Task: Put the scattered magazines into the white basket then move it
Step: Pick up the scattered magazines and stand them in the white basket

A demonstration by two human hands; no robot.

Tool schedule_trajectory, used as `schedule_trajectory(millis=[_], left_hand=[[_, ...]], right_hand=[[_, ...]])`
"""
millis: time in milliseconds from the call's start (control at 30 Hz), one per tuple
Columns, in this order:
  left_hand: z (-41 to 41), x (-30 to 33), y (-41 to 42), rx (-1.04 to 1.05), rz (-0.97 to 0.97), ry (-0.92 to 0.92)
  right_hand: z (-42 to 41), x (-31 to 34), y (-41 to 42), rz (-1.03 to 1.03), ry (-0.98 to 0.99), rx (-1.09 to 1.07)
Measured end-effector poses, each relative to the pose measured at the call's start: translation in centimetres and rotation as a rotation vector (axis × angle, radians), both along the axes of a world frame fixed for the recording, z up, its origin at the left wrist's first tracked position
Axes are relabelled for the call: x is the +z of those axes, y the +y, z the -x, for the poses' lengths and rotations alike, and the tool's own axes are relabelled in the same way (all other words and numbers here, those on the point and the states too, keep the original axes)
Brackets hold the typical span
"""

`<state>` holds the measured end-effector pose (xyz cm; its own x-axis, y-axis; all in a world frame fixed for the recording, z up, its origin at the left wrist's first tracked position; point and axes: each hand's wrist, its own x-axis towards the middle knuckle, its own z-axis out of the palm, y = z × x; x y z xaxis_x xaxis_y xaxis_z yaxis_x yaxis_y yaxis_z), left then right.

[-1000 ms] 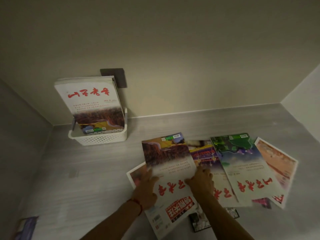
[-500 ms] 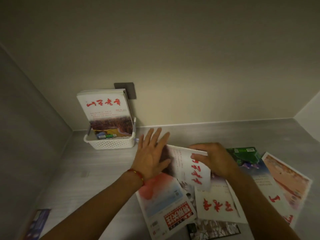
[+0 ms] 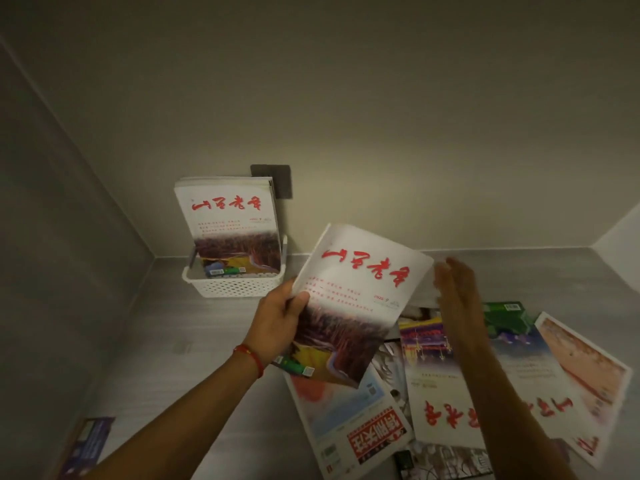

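While the left hand grips a magazine by its left edge, thumb on the cover and fingers curled behind, the copy hangs in the air above the floor, upright and tilted a little to the right, its red title at the top. That one-edge grip looks chosen so the magazine can be swung leftward and dropped on end into the white basket, which sits against the wall in the corner, well apart from the held copy. Inside the basket several magazines already stand upright, leaning back on the wall, so the slot left for the next one is probably at the front, and entering bottom edge first would suit it. The right hand is just beside the held magazine's right edge, blurred, its fingers straight and loosely together and holding nothing; I cannot tell whether it touches the paper, though it seems placed to steady the floppy cover. Below both arms the scattered magazines lie flat and overlapping on the grey floor, some with titles upside down to the wearer, so much of the gathering remains. A dark square plate is on the wall behind the basket, and a purple booklet lies apart at the lower left.
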<state>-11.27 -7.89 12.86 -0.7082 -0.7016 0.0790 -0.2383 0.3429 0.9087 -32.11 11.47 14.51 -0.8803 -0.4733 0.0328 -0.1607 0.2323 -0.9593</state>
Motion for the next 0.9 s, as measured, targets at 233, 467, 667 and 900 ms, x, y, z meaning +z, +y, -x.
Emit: schedule_trajectory(millis=[233,467,667,900], left_hand=[[-4.8,0.6,-5.4,0.036,-0.193,-0.016],[-8.6,2.2,-14.3,0.182,-0.246,0.178],[-9.0,4.6,-22.8,0.360,0.086,0.166],[-8.0,1.0,-29.1,0.437,-0.106,-0.045]], right_hand=[[-7.4,-3.6,-7.1,0.036,-0.209,0.337],[-8.0,1.9,-17.4,-0.231,0.528,0.306],[-7.5,6.4,-26.8,-0.168,0.603,0.269],[-6.8,2.6,-32.4,-0.325,0.534,0.313]])
